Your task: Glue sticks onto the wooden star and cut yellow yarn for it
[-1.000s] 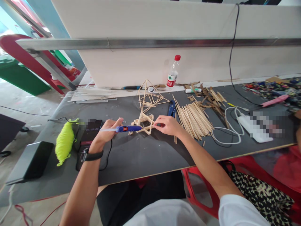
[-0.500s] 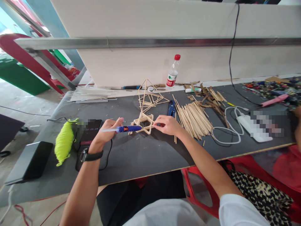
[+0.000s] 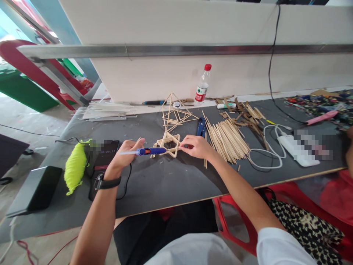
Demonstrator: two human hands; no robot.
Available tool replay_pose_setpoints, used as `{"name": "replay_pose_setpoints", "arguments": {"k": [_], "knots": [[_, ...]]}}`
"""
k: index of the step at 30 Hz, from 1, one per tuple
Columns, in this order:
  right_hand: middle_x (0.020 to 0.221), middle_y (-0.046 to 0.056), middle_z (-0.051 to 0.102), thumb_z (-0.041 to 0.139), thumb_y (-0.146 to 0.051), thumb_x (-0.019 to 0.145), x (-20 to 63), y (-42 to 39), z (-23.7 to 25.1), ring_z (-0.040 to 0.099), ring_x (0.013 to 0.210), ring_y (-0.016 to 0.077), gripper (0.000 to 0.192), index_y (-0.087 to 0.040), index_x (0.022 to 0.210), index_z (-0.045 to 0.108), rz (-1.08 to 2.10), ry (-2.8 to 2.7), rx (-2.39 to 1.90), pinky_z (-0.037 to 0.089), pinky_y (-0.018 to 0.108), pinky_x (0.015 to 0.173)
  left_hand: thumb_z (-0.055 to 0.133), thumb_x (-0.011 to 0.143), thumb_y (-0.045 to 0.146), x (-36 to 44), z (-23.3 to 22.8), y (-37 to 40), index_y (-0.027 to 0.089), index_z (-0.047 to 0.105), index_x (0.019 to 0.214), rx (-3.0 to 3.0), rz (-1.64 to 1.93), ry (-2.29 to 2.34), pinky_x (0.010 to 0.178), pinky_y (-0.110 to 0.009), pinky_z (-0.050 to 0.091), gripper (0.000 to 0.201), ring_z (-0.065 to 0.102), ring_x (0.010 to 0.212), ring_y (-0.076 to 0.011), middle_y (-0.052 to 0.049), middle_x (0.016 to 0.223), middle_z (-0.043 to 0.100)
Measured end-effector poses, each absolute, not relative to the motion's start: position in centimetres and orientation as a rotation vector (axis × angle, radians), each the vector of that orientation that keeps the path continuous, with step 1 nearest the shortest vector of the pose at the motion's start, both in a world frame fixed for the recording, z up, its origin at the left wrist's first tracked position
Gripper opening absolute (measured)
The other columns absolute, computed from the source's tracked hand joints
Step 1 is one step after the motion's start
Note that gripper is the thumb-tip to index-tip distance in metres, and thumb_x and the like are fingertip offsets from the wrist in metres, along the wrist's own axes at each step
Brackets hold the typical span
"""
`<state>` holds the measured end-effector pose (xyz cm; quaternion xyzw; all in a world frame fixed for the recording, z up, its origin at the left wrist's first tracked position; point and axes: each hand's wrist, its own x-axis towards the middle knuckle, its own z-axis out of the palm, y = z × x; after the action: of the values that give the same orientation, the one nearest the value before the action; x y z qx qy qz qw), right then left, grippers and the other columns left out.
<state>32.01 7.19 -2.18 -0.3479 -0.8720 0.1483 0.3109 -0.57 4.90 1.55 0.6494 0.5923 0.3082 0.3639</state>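
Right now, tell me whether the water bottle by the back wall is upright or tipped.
Upright. The water bottle stands on its base against the white wall, red cap on top.

Looks like a craft workshop, given away by the long dark desk (image 3: 171, 184) littered with a heap of wooden sticks (image 3: 227, 138), glued stick frames (image 3: 175, 112), cardboard scraps (image 3: 245, 112), blue pliers (image 3: 200, 127) and a power strip (image 3: 298, 151) plugged in nearby.

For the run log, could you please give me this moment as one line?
left hand: holds blue glue pen, tip at stick star | right hand: pinches star's right point | stick pile: right of star
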Motion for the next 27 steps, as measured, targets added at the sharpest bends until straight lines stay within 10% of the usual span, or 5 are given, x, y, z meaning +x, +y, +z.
{"name": "replay_pose_setpoints", "arguments": {"k": [17,22,27], "knots": [[0.090,0.001,0.075,0.069,-0.031,0.096,32.0,7.1,-2.0,0.058,0.061,0.0094,0.014,-0.023,0.089,0.079,0.361,-2.308,-0.944,0.044,0.025,0.063,0.051,0.092,0.066,-1.8,0.9,5.6,0.022,0.048,0.049,1.499,1.019,1.542,0.044,-0.028,0.026,0.062,0.032,0.043,-0.0124,0.000,0.044,0.039],[0.092,0.000,0.076,0.069,-0.030,0.095,32.2,7.1,-1.9,0.060,0.061,0.0096,0.013,-0.024,0.088,0.079,0.333,-2.308,-0.955,0.045,0.025,0.064,0.032,0.103,0.058,-2.0,1.4,5.8,0.015,0.072,0.094,1.456,1.334,1.844,0.055,-0.029,0.038,0.059,0.050,0.054,-0.0179,-0.002,0.058,0.052],[0.093,0.001,0.077,0.069,-0.031,0.096,32.7,7.4,-1.7,0.064,0.066,0.0110,0.014,-0.023,0.088,0.078,0.315,-2.307,-0.963,0.046,0.026,0.066,0.038,0.103,0.034,-2.4,0.1,6.7,0.012,0.054,0.142,1.846,1.096,2.096,0.084,-0.038,0.049,0.048,0.069,0.095,-0.0294,-0.016,0.101,0.073]]}}
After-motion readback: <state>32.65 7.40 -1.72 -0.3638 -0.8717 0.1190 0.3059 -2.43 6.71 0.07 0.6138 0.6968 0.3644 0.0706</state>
